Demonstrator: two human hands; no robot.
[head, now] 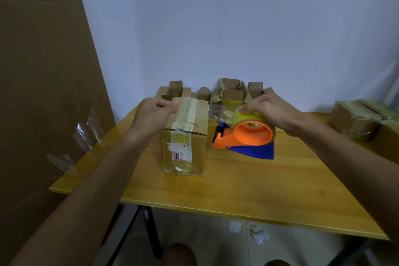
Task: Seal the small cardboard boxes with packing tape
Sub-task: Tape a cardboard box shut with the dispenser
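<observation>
On the yellow wooden table [248,185], our left hand [152,112] pinched tape on the closed, taped brown cardboard box [183,149]; our right hand [269,110] clutched the orange-and-blue tape dispenser [246,138] beside it; behind stood open-flapped small cardboard boxes [233,92], contents unseen

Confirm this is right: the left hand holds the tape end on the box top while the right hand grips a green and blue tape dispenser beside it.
One thing is wrong: the head view shows the dispenser is orange and blue, not green. The rest stands: the left hand holds the tape end on the box top, and the right hand grips the dispenser.
</observation>
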